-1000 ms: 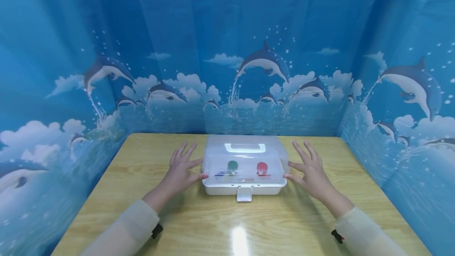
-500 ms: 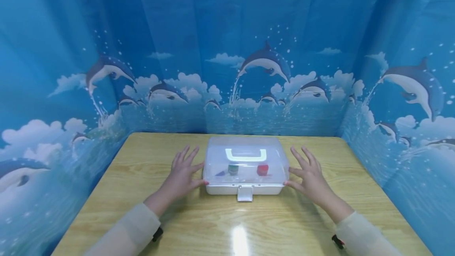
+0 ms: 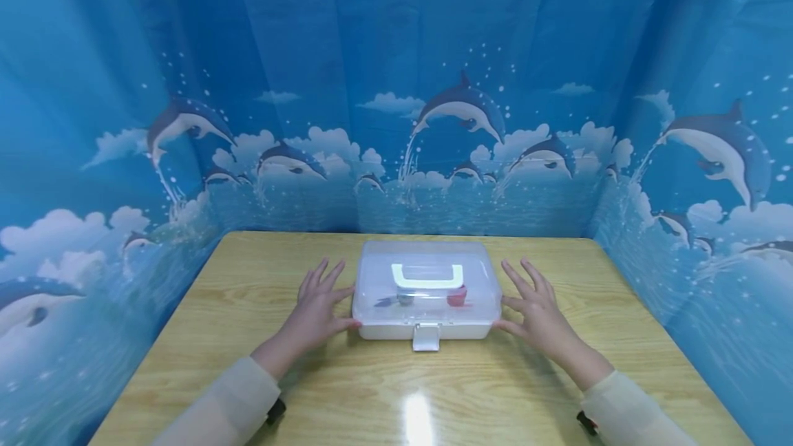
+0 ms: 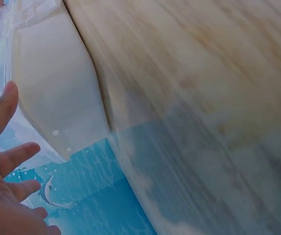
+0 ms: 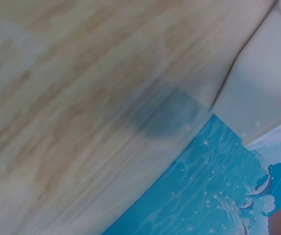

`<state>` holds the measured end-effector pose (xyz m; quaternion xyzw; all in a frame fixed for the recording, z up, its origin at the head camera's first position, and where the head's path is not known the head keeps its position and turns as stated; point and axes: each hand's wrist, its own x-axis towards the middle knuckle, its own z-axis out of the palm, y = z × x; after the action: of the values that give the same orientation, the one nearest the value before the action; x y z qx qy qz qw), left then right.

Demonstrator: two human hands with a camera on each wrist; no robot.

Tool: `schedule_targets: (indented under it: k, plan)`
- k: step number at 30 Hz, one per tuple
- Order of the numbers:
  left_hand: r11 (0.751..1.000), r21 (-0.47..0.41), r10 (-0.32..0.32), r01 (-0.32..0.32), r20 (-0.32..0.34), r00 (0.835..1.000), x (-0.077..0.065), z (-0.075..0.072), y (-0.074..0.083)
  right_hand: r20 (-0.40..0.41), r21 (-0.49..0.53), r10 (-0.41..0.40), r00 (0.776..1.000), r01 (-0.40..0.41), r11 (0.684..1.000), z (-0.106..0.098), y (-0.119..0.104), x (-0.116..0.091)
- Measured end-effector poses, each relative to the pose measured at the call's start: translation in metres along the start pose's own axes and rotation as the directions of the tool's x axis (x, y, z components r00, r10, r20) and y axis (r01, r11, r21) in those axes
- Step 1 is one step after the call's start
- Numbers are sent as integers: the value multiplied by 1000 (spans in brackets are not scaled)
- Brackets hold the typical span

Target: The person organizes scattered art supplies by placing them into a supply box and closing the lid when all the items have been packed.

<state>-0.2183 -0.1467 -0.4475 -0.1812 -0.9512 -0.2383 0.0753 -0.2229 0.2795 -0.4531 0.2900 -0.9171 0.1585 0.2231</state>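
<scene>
A plastic storage box [image 3: 427, 331] with a white base stands on the table. Its translucent lid [image 3: 427, 253] is down over the base, and the front latch [image 3: 426, 338] hangs outward. My left hand [image 3: 312, 310] is at the box's left side, fingers spread, its thumb tip at the lid's front corner. On the opposite side my right hand [image 3: 540, 313] is spread likewise, thumb and forefinger at the lid's edge. In the left wrist view the thumb [image 4: 3, 105] lies by the rim. Through the lid a red item [image 3: 457, 296] and a greyish item [image 3: 405, 299] show blurred.
The box rests on a wood-grain table [image 3: 347, 391] towards its far edge. A blue curtain [image 3: 396, 88] printed with dolphins hangs behind the table and along both sides. A white carry handle [image 3: 427, 282] lies on the lid's top.
The lid has swung down towards the front onto the base, its handle sinking lower in view. Both hands have come down slightly with it, fingers still spread.
</scene>
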Motion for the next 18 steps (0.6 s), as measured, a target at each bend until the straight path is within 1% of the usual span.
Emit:
schedule_targets:
  k: [8,18]
  plan:
    - [999,-22,-41,42,38,998,1,3,-1,36,-1,31,999,-30,1000,1,-1,-1]
    - [997,-49,-58,61,60,996,2,3,-1,41,-22,50,998,-49,999,1,-4,1]
